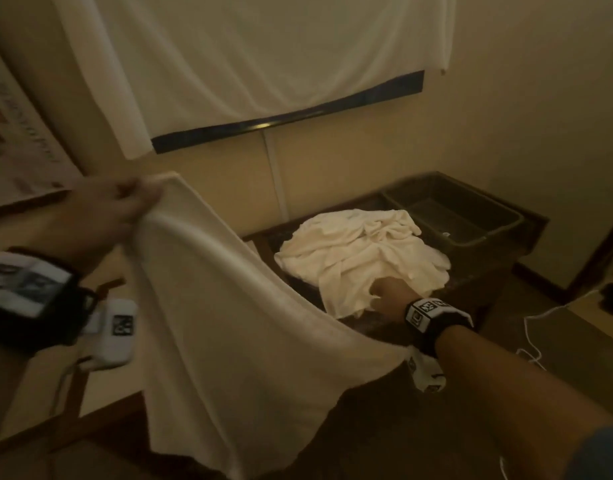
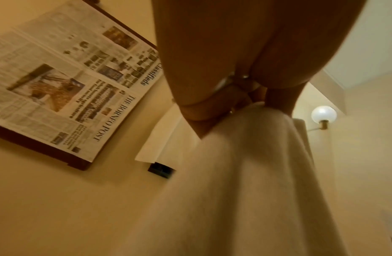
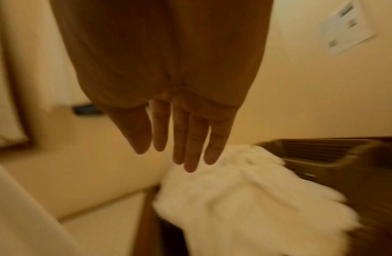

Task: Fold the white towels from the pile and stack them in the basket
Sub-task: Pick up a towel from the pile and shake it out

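Supporting towel pile: dark table

Held towel drapes across 7–10 o'clock, blocking the left approach. Pile fills the counter centre. Basket at 2 o'clock has an unobstructed top opening.

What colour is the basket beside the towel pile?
Dark, brownish-olive basket; clearest in the head view.
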`<act>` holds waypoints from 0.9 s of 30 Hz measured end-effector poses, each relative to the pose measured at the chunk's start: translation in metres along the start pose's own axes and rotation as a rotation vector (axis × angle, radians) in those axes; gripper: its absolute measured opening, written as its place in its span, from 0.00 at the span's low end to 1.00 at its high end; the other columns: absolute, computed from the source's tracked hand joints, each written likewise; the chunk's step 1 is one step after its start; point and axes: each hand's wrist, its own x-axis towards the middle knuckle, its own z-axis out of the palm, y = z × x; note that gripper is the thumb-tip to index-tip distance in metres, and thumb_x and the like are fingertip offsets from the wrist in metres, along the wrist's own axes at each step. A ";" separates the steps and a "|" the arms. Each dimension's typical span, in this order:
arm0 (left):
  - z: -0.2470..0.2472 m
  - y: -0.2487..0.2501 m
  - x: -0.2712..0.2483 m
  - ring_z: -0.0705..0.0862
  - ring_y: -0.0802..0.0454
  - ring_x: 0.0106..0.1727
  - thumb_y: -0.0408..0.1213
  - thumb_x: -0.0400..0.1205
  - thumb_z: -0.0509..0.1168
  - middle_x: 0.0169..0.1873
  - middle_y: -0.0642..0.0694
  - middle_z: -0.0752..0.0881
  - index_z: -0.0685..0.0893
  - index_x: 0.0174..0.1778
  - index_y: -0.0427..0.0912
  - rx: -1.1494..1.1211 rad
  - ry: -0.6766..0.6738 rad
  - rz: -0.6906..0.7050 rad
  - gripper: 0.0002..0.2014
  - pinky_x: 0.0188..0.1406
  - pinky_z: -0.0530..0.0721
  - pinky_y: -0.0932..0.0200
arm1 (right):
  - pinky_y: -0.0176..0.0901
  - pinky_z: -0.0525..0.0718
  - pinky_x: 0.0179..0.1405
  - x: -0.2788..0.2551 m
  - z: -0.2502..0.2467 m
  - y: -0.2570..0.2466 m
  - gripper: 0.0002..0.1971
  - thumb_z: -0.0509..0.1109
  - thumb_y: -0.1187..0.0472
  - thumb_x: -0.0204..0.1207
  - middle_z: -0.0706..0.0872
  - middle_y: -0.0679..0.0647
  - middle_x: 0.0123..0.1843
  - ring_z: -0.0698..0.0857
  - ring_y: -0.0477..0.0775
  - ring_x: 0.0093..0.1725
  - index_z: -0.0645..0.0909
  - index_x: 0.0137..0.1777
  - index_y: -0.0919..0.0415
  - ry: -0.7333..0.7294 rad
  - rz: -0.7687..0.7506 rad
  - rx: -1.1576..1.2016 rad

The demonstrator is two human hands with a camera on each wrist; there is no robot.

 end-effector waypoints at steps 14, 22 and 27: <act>0.033 0.025 -0.033 0.84 0.46 0.37 0.44 0.85 0.66 0.34 0.46 0.89 0.91 0.40 0.47 -0.157 -0.045 0.072 0.11 0.41 0.81 0.45 | 0.48 0.84 0.45 -0.045 -0.089 -0.239 0.16 0.65 0.57 0.84 0.85 0.72 0.53 0.85 0.55 0.45 0.83 0.56 0.72 -0.146 -0.855 0.576; 0.013 0.000 -0.058 0.88 0.39 0.48 0.50 0.82 0.69 0.41 0.44 0.89 0.89 0.39 0.50 -0.526 0.179 -0.082 0.10 0.48 0.87 0.31 | 0.40 0.82 0.37 -0.057 -0.122 -0.312 0.08 0.72 0.55 0.80 0.88 0.58 0.39 0.83 0.46 0.36 0.88 0.45 0.59 0.271 -0.951 0.468; 0.007 -0.015 -0.069 0.89 0.44 0.48 0.48 0.83 0.68 0.43 0.42 0.89 0.88 0.43 0.39 -0.555 0.121 -0.097 0.15 0.45 0.89 0.38 | 0.28 0.76 0.33 -0.069 -0.162 -0.342 0.11 0.70 0.54 0.81 0.83 0.54 0.34 0.78 0.39 0.32 0.87 0.42 0.58 0.446 -0.939 0.332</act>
